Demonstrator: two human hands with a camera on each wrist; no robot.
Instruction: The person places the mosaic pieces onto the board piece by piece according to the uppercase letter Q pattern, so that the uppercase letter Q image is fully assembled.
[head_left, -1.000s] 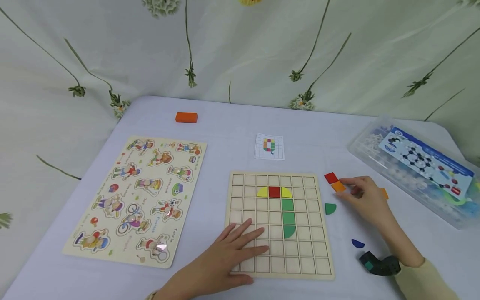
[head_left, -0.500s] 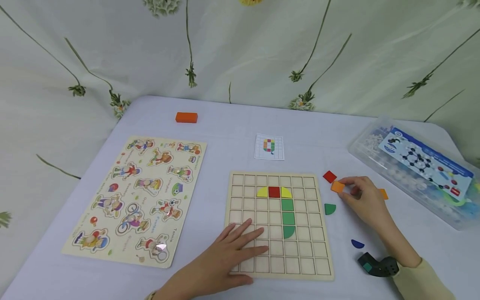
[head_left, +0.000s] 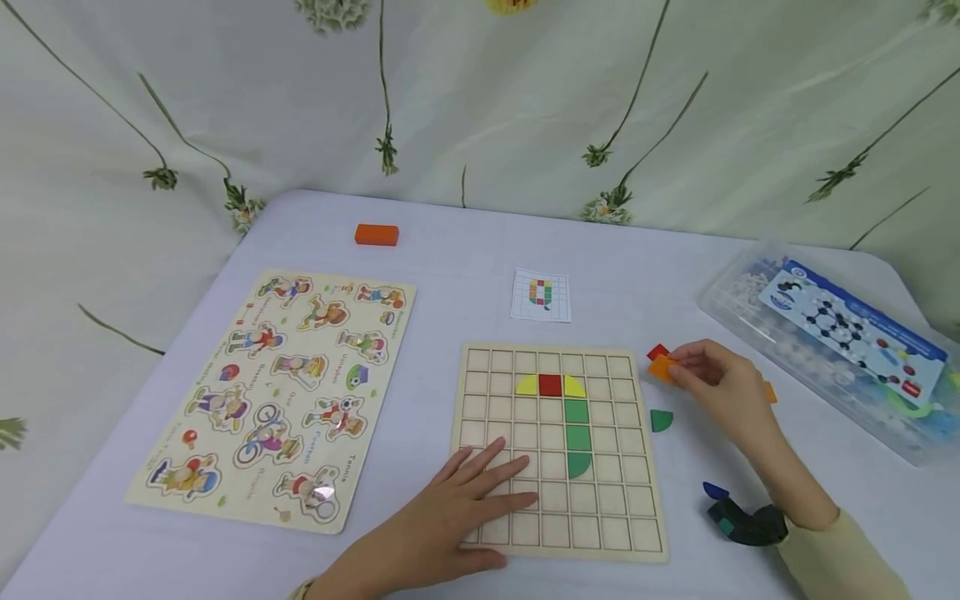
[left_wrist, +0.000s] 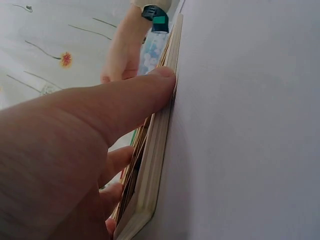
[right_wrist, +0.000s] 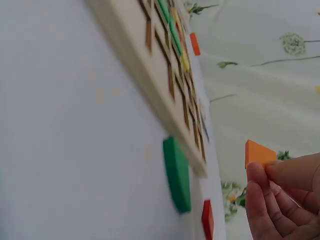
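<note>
My right hand pinches an orange square tile between thumb and fingertips, just right of the wooden grid board. In the head view that tile partly covers a red square tile. My left hand lies with fingers spread on the board's lower left, its thumb at the front edge. Set in the grid are a red square between two yellow quarter-round tiles, and a green column of two squares and a quarter-round below the right one.
Right of the board lie a green quarter-round tile, a dark blue piece and another orange tile. A pattern card is behind the board, a picture puzzle at left, a clear plastic box at right, an orange block farther back.
The orange tile, first against the red one, has been drawn apart from it and lifted, and now overlaps it in the head view. The left hand stays in place.
</note>
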